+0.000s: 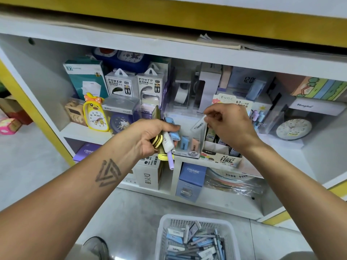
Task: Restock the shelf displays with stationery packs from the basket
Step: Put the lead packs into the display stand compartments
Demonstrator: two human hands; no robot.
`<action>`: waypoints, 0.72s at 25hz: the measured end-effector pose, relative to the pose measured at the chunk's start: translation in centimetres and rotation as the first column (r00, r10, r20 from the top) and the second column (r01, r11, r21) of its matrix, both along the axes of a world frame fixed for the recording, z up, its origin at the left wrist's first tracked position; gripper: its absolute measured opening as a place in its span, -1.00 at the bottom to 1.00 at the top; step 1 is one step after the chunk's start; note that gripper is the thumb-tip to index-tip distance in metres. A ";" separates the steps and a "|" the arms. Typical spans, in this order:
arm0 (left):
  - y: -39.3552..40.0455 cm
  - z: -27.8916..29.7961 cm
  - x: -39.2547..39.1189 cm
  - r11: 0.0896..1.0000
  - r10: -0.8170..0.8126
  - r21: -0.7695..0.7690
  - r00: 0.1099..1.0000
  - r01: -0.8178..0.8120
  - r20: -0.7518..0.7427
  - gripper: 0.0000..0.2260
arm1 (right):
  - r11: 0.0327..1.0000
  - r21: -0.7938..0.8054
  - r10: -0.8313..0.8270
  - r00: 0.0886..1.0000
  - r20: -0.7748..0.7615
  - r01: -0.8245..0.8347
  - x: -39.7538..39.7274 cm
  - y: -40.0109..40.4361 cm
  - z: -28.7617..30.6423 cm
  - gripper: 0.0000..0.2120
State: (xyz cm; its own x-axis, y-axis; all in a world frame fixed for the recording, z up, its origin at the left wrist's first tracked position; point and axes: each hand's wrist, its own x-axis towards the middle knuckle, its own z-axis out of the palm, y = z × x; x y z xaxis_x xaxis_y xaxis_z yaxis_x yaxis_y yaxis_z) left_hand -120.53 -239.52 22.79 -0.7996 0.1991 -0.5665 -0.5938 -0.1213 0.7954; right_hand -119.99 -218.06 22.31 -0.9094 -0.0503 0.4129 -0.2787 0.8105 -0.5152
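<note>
My left hand (148,136) grips a bundle of stationery packs (168,142): white, blue, yellow and lilac pieces sticking out above and below the fist. My right hand (228,124) pinches one small clear pack (199,125) by its top end and holds it tilted over the clear lead display box (188,147) marked 2B, which holds blue and peach packs. Beside that box stands a cardboard display (221,155) of 0.7 HB leads. The white mesh basket (165,231) on the floor below holds several blue, white and grey packs.
The white shelf unit (187,51) has yellow edging. Its middle shelf carries power bank boxes (120,84), a yellow duck clock (95,115), a round clock (293,128) and clear cases. Lower compartments hold CRUHRE boxes (192,177) and a DIY box (148,175). A shoe (95,247) shows by the basket.
</note>
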 end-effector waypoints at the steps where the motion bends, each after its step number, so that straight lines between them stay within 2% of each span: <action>1: 0.0 -0.1 0.0 1.000 -0.007 -0.004 1.000 0.007 0.001 -0.83 | 0.996 0.086 0.021 1.000 0.017 -0.023 0.0 -0.1 -0.3 -0.85; 2: 0.0 -0.1 -0.1 1.000 -0.014 -0.005 1.000 0.014 0.003 -0.83 | 0.986 0.158 0.049 0.998 0.040 -0.055 0.0 -0.2 -0.7 -0.85; 4: 0.0 -0.2 -0.1 1.000 -0.022 -0.005 1.000 0.022 0.006 -0.81 | 0.973 0.199 0.102 0.991 0.089 -0.118 0.2 -0.4 -1.2 -0.85; 11: -0.3 -0.2 -0.1 0.999 -0.035 -0.006 0.999 0.035 0.003 -0.84 | 0.979 0.140 0.124 0.981 0.152 -0.146 0.0 0.2 -1.0 -0.82; 18: -0.3 -0.2 -0.1 1.000 -0.024 -0.011 1.000 0.024 -0.002 -0.87 | 0.980 0.121 0.140 0.980 0.144 -0.158 0.3 0.9 -0.5 -0.80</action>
State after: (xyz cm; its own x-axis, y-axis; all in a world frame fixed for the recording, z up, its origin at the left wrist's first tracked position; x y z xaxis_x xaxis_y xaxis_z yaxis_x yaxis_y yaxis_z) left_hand -120.62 -239.82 22.61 -0.7960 0.2123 -0.5668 -0.5945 -0.0983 0.7981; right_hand -119.71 -217.17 21.78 -0.9342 -0.2348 0.2688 -0.3370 0.8283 -0.4477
